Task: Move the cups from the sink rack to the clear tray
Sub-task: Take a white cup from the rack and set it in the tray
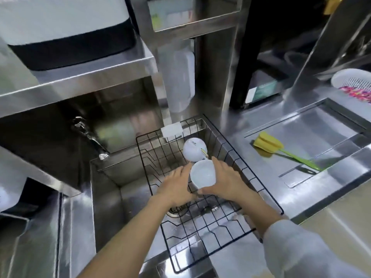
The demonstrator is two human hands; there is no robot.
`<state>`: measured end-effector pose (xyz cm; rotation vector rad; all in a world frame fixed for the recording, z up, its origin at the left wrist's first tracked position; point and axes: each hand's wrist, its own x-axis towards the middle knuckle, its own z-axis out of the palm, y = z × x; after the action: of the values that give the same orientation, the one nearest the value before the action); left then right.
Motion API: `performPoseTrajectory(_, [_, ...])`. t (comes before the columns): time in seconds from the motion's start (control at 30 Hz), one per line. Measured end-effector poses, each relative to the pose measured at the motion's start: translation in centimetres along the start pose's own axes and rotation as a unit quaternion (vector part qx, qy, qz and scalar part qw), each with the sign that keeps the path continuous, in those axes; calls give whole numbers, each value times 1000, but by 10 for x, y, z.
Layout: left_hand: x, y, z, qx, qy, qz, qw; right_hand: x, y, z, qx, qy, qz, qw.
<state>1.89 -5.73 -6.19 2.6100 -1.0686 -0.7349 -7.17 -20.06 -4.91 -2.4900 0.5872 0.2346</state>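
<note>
Plainly, both hands close on one smooth white ceramic cup [202,173] in the middle of the frame: the right hand [226,180] wraps its right side with the thumb curled under its near edge, and the left hand [176,187] lies against its left side, fingers partly bent. So each grip is narrow and holds the cup, whose open mouth faces up toward the camera. Just beyond it, touching or nearly so, a second white glazed cup [193,150] rests tipped over, base showing, with a striped handle. Both sit in the black wire sink rack [261,189], thin-barred and set over a brushed steel sink [104,207]. The step in hand seems to be lifting the first cup out. No clear tray can be picked out with certainty, so the next move calls for raising the cup clear of the wires and finding the tray. At right, a yellow sponge brush with a green handle [281,151] lies on the steel desk [251,125].
</note>
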Motion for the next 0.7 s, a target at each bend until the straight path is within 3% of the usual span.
performPoseTrajectory(0.1, [5, 5, 7, -186, -23, 4, 982, 1, 2, 0, 106, -36, -1, 994])
performPoseTrajectory(0.2, [8, 8, 5, -419, -31, -58, 906, 2, 2, -1, 146, -31, -9, 989])
performPoseTrajectory(0.27, [8, 8, 3, -500, -6, -127, 856, 1, 2, 0, 144, -27, -23, 989])
performPoseTrajectory(0.37, [3, 12, 3, -571, 28, -160, 805, 0, -3, 5, 133, -17, -49, 990])
performPoseTrajectory(0.47, [-2, 15, -1, -555, 104, -160, 809, -2, -12, 7, 150, -15, -68, 986])
performPoseTrajectory(0.57, [-9, 13, -10, -527, 170, -138, 821, -3, -23, 0, 264, 20, -63, 962])
performPoseTrajectory(0.63, [-16, 11, -15, -512, 209, -104, 826, -5, -31, -11, 400, 50, -13, 915])
performPoseTrajectory(0.7, [-27, 10, -22, -488, 256, -75, 831, -6, -41, -22, 507, 6, 41, 861])
